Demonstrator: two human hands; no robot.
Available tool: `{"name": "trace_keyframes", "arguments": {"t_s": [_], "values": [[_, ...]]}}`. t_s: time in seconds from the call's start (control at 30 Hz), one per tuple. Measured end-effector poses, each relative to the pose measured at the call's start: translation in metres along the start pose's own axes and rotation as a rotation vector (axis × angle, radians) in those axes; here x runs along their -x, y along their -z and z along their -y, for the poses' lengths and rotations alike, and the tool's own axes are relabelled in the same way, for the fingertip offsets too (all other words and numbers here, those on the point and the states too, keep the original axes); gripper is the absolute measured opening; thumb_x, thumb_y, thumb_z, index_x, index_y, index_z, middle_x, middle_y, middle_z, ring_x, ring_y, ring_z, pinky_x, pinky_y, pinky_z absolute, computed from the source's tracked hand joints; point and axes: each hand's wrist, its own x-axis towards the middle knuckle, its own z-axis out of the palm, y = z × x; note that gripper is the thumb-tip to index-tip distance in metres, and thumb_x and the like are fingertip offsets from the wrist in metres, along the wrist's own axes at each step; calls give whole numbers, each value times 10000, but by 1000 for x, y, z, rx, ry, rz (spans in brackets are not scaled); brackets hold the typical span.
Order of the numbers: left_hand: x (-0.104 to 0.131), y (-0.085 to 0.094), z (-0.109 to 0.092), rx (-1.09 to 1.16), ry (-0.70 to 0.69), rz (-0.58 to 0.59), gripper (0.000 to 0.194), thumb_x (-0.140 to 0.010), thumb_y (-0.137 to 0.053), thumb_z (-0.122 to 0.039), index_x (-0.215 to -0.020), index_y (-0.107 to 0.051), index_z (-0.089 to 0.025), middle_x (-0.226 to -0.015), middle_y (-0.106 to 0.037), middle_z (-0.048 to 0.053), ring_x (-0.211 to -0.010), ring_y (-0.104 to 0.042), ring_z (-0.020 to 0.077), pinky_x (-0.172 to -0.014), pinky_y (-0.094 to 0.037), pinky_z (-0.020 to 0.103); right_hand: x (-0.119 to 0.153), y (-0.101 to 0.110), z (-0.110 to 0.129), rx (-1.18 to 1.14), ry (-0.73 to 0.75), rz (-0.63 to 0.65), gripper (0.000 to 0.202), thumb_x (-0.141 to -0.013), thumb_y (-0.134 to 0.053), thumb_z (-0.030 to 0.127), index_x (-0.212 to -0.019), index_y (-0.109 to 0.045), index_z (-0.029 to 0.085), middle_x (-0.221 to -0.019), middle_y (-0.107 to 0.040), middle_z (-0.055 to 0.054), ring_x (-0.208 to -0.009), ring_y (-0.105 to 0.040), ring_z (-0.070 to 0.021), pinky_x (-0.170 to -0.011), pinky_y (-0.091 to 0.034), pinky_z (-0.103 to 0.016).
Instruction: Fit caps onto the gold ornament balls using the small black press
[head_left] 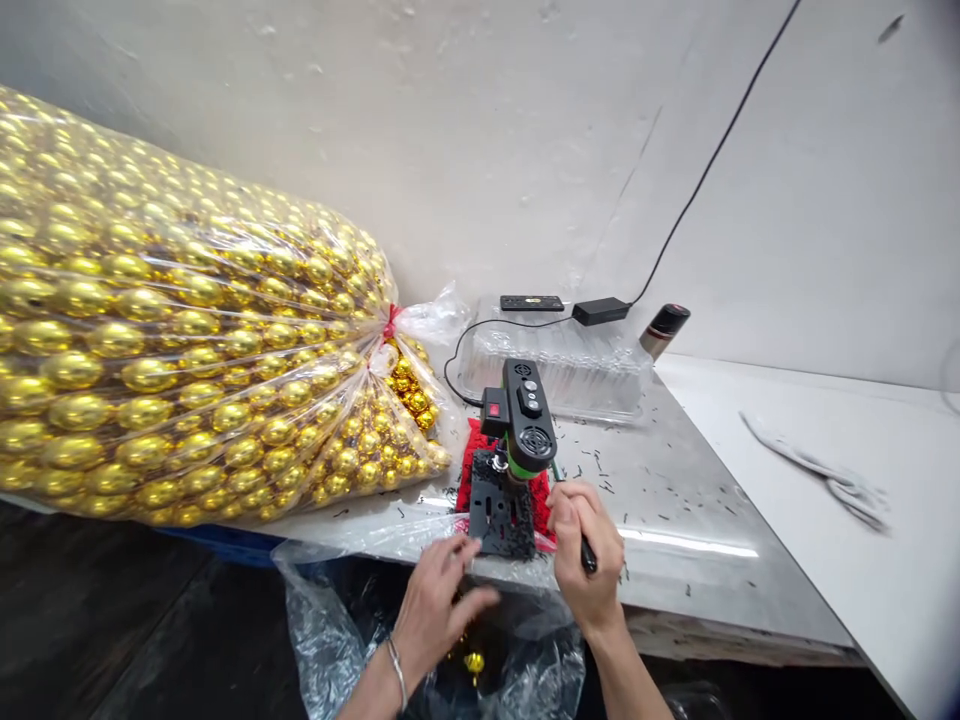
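Observation:
A small black bench drill press (529, 415) stands on a red mat (468, 470) at the table's front edge. My right hand (586, 545) is wrapped round the black-ended lever handle (589, 556) on its right side. In front of the slotted black base plate (487, 515), my left hand (439, 590) is open, thumb and fingers apart and slightly blurred, with nothing visible in it. Just below that hand, a gold bauble (474, 663) shows over an open clear plastic bag (322, 620) hanging under the table edge. Whether the bauble is falling or lying in the bag I cannot tell.
A huge clear sack of gold baubles (195, 370), tied in red, fills the left. Behind the drill press are clear plastic trays (555, 360), a power adapter (600, 311) with cable, and a bottle (665, 328). Dark shavings litter the metal table (675, 490). A white glove (814, 465) lies right.

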Motion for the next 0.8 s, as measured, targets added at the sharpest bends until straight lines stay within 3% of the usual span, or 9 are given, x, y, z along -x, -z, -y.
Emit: {"name": "trace_keyframes", "arguments": {"t_s": [0.07,0.17,0.2,0.3,0.37,0.53,0.67,0.8], "values": [[-41,10,15,-75,65,-79,312,-923,-455,-289,-1196,-584,-210,-1114,-620,130,-1049,-582,242,-895,-497,404,0,0,0,7,2,-3,200,-878,-405,69,-752,-507,186,-702,-521,-16,-662,-513,-133,-601,-408,-268],[-111,26,41,-322,192,-129,311,-921,-391,-196,-1140,-605,-143,-1194,-567,178,-1131,-515,288,-957,-428,457,2,0,-1,16,7,-4,207,-871,-407,61,-735,-498,188,-710,-527,-19,-669,-521,-134,-601,-409,-264],[-131,30,49,-409,243,-95,314,-908,-397,-178,-1135,-605,-116,-1230,-539,200,-1135,-502,305,-958,-414,466,2,-1,-1,18,7,-4,212,-870,-407,58,-727,-493,189,-711,-526,-19,-669,-521,-133,-600,-409,-263],[-173,32,67,-556,340,151,313,-845,-410,-91,-1068,-630,-90,-1219,-531,232,-1060,-522,331,-883,-420,474,4,-2,-1,27,6,-10,222,-870,-404,55,-713,-483,191,-714,-522,-20,-671,-523,-131,-600,-412,-262],[-185,28,74,-570,363,240,330,-807,-413,-42,-1039,-643,-85,-1207,-534,251,-1006,-545,336,-840,-420,468,5,-2,-1,34,8,-10,220,-869,-405,52,-715,-482,190,-717,-522,-21,-675,-522,-128,-601,-413,-260],[-190,19,84,-593,403,266,355,-800,-402,-35,-1058,-643,-77,-1226,-528,291,-984,-571,362,-838,-383,488,7,-2,-3,21,15,-1,213,-863,-408,38,-728,-479,187,-721,-520,-21,-687,-517,-126,-606,-414,-258],[-195,22,88,-713,431,331,373,-823,-407,-66,-1135,-611,-79,-1253,-501,273,-946,-610,322,-805,-400,420,8,-2,-4,8,14,-4,210,-864,-409,45,-732,-492,185,-722,-522,-25,-682,-520,-130,-595,-413,-264],[-197,28,85,-755,395,349,374,-838,-352,-53,-1077,-638,-85,-1190,-528,234,-904,-610,272,-758,-420,363,9,-3,-5,0,-6,-3,227,-872,-399,69,-701,-492,187,-712,-525,-27,-668,-522,-133,-587,-413,-272]]}}
